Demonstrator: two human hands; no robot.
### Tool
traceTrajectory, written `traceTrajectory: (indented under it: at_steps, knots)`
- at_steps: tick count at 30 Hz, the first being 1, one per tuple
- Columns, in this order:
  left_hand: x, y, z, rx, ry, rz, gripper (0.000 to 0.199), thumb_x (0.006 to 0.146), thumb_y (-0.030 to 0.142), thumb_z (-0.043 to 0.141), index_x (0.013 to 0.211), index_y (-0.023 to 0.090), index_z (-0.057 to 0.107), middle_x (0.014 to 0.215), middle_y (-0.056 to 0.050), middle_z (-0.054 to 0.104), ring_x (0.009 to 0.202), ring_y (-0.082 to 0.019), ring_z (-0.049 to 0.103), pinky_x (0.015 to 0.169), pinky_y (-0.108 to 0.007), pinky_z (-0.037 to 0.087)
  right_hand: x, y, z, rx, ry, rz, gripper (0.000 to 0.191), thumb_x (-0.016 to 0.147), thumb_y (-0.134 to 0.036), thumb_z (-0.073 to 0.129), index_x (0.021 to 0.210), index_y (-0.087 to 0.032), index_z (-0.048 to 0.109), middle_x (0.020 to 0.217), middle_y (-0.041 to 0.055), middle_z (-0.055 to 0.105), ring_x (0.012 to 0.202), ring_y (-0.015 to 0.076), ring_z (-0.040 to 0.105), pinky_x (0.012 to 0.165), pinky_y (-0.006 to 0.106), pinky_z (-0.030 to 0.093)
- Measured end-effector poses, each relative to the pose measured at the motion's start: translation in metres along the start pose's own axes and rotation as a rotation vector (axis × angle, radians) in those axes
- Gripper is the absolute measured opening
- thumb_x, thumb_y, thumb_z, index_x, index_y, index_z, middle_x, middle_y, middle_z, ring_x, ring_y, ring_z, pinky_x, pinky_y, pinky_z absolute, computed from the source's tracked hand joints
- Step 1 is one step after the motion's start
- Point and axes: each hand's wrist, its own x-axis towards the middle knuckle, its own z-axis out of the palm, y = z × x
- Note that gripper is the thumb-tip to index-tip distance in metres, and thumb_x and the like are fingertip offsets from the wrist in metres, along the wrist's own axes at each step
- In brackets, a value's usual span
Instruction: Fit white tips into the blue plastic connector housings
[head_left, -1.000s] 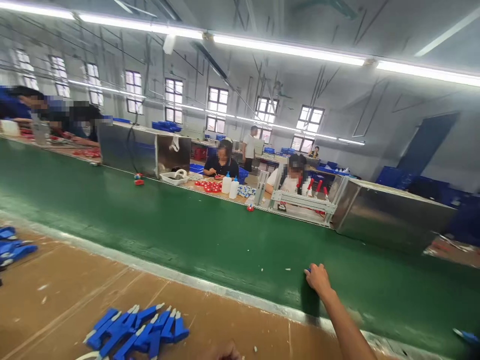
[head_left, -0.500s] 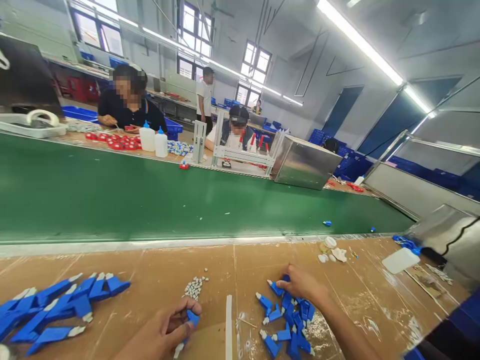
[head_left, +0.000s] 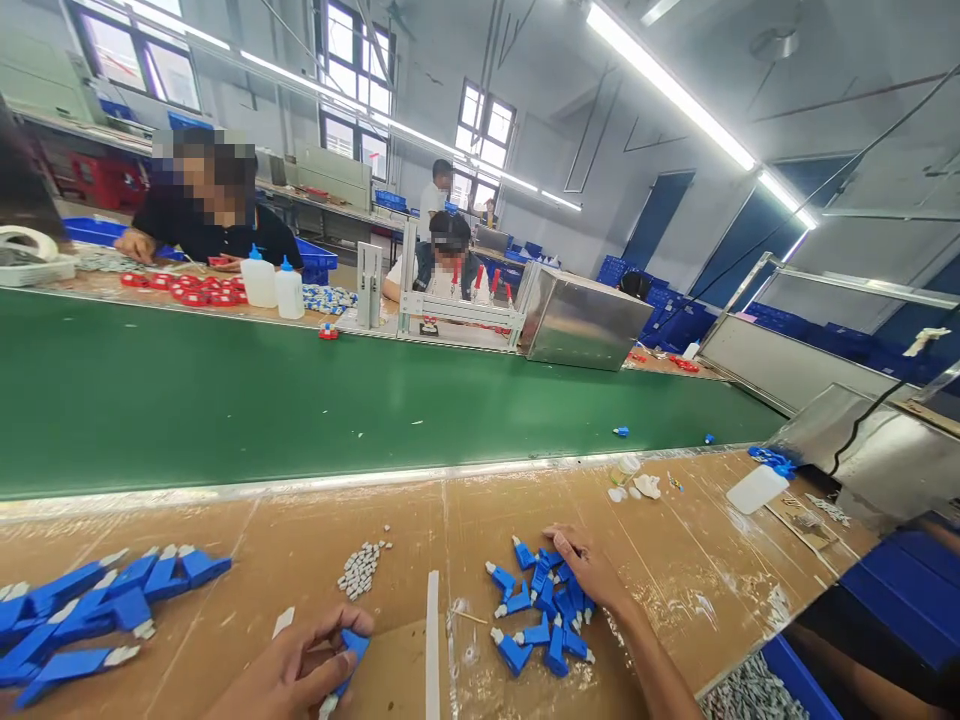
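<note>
My left hand (head_left: 304, 660) is closed around a blue plastic piece (head_left: 352, 650), whose pale tip shows below my fingers. Just beyond that hand lies a small heap of grey-white bits (head_left: 363, 570). At the far edge of a loose pile of short blue pieces with white tips (head_left: 553, 600) is my right hand (head_left: 589, 568). Its fingers are stretched out over the pile, thumb apart, and no piece is visibly lifted in it. Longer blue pieces with white ends (head_left: 71, 610) lie grouped on the left of the brown bench (head_left: 300, 530).
A white strip (head_left: 433, 640) and a thin stick (head_left: 470, 615) lie between my hands. Beyond the bench runs a green conveyor belt (head_left: 225, 400). A white bottle (head_left: 757, 490) lies at right, above a blue bin of grey parts (head_left: 754, 690). Co-workers sit across the belt.
The view has swung right and slightly down. My right hand has come off the outermost blue piece and shifted right over the pile. My left hand keeps its blue piece.
</note>
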Motion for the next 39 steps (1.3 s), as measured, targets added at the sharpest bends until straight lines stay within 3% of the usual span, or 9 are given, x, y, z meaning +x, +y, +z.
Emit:
traceTrajectory:
  at_steps: [6, 9, 11, 15, 20, 26, 30, 35, 39]
  knots:
    - [0.005, 0.008, 0.004, -0.294, 0.113, -0.048, 0.059, 0.051, 0.058, 0.089, 0.094, 0.022, 0.072, 0.078, 0.0, 0.07, 0.072, -0.02, 0.068, 0.061, -0.025, 0.047, -0.018, -0.05, 0.012, 0.075, 0.166, 0.007, 0.051, 0.093, -0.06, 0.046, 0.117, -0.02, 0.067, 0.116, 0.0142, 0.068, 0.11, 0.031, 0.063, 0.098, 0.048, 0.048]
    - [0.017, 0.009, 0.006, -0.533, 0.071, -0.046, 0.054, 0.05, 0.044, 0.094, 0.094, 0.021, 0.072, 0.08, 0.0, 0.067, 0.07, -0.017, 0.069, 0.063, -0.025, 0.05, -0.017, -0.097, 0.046, 0.208, 0.003, -0.082, 0.033, 0.093, -0.052, 0.054, 0.098, -0.024, 0.072, 0.094, 0.0057, 0.072, 0.085, 0.0234, 0.068, 0.076, 0.034, 0.054]
    - [0.025, 0.006, 0.006, -0.647, 0.03, -0.015, 0.05, 0.053, 0.038, 0.094, 0.094, 0.02, 0.071, 0.079, 0.0, 0.065, 0.067, -0.015, 0.068, 0.06, -0.024, 0.049, -0.014, -0.124, 0.076, 0.324, -0.05, -0.168, 0.035, 0.095, -0.052, 0.05, 0.094, -0.023, 0.072, 0.087, 0.0044, 0.07, 0.08, 0.0211, 0.066, 0.072, 0.031, 0.052]
    - [0.036, -0.005, 0.005, -0.75, -0.069, 0.042, 0.042, 0.063, 0.031, 0.09, 0.098, 0.021, 0.07, 0.079, 0.001, 0.063, 0.063, -0.011, 0.065, 0.057, -0.019, 0.047, 0.004, -0.153, 0.126, 0.483, -0.089, -0.28, 0.043, 0.093, -0.06, 0.051, 0.108, -0.025, 0.071, 0.093, 0.006, 0.067, 0.08, 0.0205, 0.065, 0.07, 0.03, 0.052]
    - [0.038, -0.013, 0.006, -0.767, -0.116, 0.1, 0.046, 0.057, 0.032, 0.093, 0.095, 0.018, 0.07, 0.088, -0.004, 0.066, 0.068, -0.011, 0.061, 0.058, -0.02, 0.044, 0.023, -0.154, 0.152, 0.76, -0.287, -0.113, 0.049, 0.081, -0.066, 0.065, 0.103, -0.023, 0.071, 0.092, 0.0058, 0.061, 0.074, 0.0182, 0.062, 0.05, 0.023, 0.048]
    - [0.036, -0.013, 0.006, -0.786, -0.132, 0.083, 0.041, 0.06, 0.034, 0.092, 0.088, 0.017, 0.069, 0.08, -0.002, 0.062, 0.059, -0.006, 0.052, 0.05, -0.017, 0.037, 0.024, -0.148, 0.155, 0.975, -0.453, 0.038, 0.055, 0.071, -0.064, 0.077, 0.103, -0.019, 0.068, 0.079, 0.0035, 0.068, 0.066, 0.0143, 0.061, 0.048, 0.019, 0.045]
    - [0.034, -0.011, 0.008, -0.719, -0.14, 0.158, 0.041, 0.061, 0.037, 0.091, 0.086, 0.015, 0.067, 0.078, -0.003, 0.061, 0.063, -0.009, 0.055, 0.054, -0.02, 0.043, 0.023, -0.148, 0.154, 0.969, -0.45, 0.066, 0.052, 0.068, -0.06, 0.081, 0.096, -0.018, 0.068, 0.072, 0.0021, 0.068, 0.057, 0.013, 0.06, 0.043, 0.018, 0.042]
    - [0.033, -0.009, 0.009, -0.59, -0.072, 0.279, 0.046, 0.063, 0.042, 0.089, 0.091, 0.018, 0.063, 0.076, -0.001, 0.06, 0.066, -0.012, 0.056, 0.058, -0.022, 0.047, 0.022, -0.148, 0.153, 0.934, -0.303, 0.065, 0.044, 0.064, -0.054, 0.086, 0.088, -0.02, 0.073, 0.072, 0.0012, 0.064, 0.055, 0.0134, 0.06, 0.039, 0.018, 0.043]
    - [0.033, -0.006, 0.007, -0.66, -0.093, 0.223, 0.046, 0.064, 0.05, 0.085, 0.086, 0.017, 0.062, 0.071, 0.0, 0.06, 0.057, -0.011, 0.058, 0.047, -0.02, 0.043, 0.023, -0.144, 0.149, 0.937, -0.296, 0.065, 0.042, 0.066, -0.054, 0.085, 0.094, -0.023, 0.079, 0.082, 0.0044, 0.066, 0.062, 0.0163, 0.062, 0.044, 0.022, 0.05]
